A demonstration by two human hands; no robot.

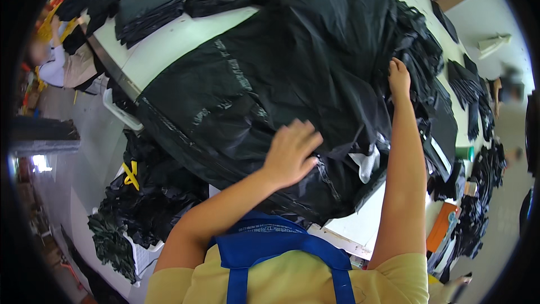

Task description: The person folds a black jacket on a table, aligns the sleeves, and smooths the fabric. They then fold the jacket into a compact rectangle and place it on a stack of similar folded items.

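now illegible marks [236, 67] streak black fabric [320, 67]; left hand [289, 155] over it, fingers apart; right hand [400, 81] clamps its right side.

From my remote feed, I see a yellow shirt [292, 273] with short, loose sleeves; the left sleeve [171, 286] and the right sleeve [404, 273] both end in a plain edge above the elbow. Over it I make out a deep blue apron [261, 250], its upper edge curving wide across the chest. Two flat blue straps [237, 286] run over the yellow cloth. A line of pale printed marking [264, 228] crosses the blue, too small for me to read. Both forearms [406, 174] are bare.
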